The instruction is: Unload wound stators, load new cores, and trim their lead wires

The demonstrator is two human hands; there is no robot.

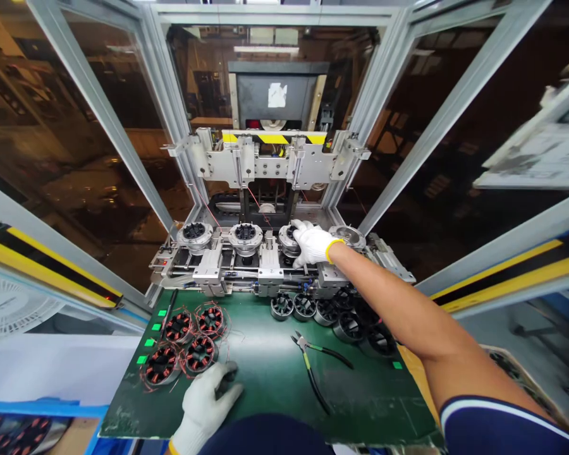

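My right hand [313,244], in a white glove with a yellow cuff, reaches forward to the third round holder of the machine. Its fingers are curled over a black-lined stator core [290,232] seated there, partly hidden by the glove. My left hand [209,397], also gloved, rests low on the green table [265,373] with thumb and fingers apart and nothing between them. Just beyond it lie several stators wound with copper wire [200,354], loose wire ends sticking out. Similar black-lined cores sit in the first holder [194,235] and second holder [245,237].
Open-jawed side cutters [308,354] lie mid-table. Several unwound cores [348,325] stand at the table's right rear, partly under my right forearm. The rightmost holder [349,237] shows bare metal. A striped plate [272,138] hangs above the holders; yellow-black bars [52,268] flank the frame.
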